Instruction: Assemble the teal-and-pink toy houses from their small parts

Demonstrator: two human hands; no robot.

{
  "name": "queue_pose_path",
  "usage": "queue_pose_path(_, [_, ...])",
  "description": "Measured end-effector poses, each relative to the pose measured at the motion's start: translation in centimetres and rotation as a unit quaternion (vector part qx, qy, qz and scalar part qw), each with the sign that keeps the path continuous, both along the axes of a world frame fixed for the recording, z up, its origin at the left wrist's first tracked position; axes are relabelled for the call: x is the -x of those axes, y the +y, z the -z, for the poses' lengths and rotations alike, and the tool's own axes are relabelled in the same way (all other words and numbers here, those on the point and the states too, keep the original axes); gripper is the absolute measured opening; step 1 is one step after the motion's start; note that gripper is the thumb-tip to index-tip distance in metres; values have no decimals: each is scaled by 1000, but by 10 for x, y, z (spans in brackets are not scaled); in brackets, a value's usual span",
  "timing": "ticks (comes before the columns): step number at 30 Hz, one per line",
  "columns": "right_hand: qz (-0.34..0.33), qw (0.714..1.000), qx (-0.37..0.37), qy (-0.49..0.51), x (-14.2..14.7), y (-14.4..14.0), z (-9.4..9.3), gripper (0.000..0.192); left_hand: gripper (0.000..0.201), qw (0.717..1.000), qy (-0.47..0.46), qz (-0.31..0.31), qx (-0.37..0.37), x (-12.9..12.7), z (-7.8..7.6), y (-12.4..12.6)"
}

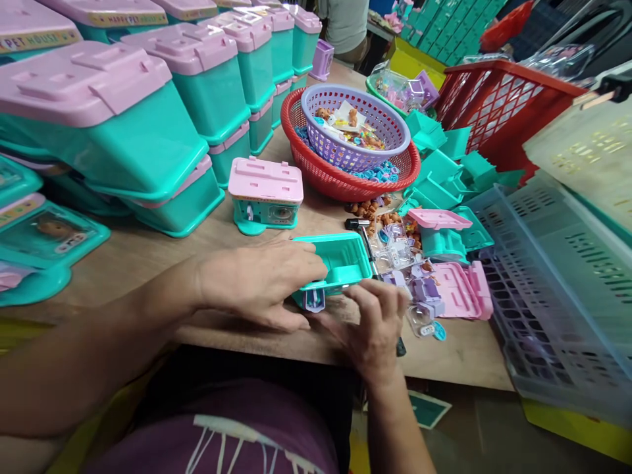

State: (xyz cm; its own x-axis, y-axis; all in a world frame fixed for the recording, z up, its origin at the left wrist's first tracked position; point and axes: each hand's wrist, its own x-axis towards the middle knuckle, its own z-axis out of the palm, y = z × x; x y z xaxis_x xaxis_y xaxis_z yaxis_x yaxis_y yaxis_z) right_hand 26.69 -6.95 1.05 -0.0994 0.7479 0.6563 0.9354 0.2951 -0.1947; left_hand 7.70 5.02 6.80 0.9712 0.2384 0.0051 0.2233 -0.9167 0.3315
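Note:
My left hand (257, 280) grips the near left side of an open teal toy house body (340, 263) at the front edge of the wooden table (148, 253). My right hand (372, 319) presses at its near lower edge, by a small lilac door piece (315, 299), fingers curled; whether it pinches a part is hidden. A finished teal house with a pink roof (265, 194) stands just behind.
Stacks of finished pink-lidded teal houses (123, 125) fill the left. A red basket (345, 178) holding a purple basket (355, 125) sits behind. Loose teal and pink parts (444, 230), a black screwdriver (368, 247), a blue crate (557, 289), a red crate (498, 105) lie right.

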Motion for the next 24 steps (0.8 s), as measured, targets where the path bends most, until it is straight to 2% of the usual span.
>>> queue_pose_path(3, [-60, 993, 73, -66, -18, 9, -13, 53, 46, 997, 12, -13, -81, -10, 4, -5])
queue_pose_path(5, [-120, 979, 137, -88, -27, 18, -18, 52, 50, 992, 39, -29, -119, -17, 5, -10])
queue_pose_path(10, [-207, 957, 168, -119, -36, 36, -21, 38, 47, 981, 124, -42, -140, -28, 2, -15])
queue_pose_path(17, [-237, 952, 168, -95, -35, 38, -23, 31, 45, 981, 109, -13, -160, -26, 0, -14])
queue_pose_path(24, [-240, 950, 188, -62, -33, 36, -25, 35, 40, 985, 103, -36, -136, -27, 6, -11])
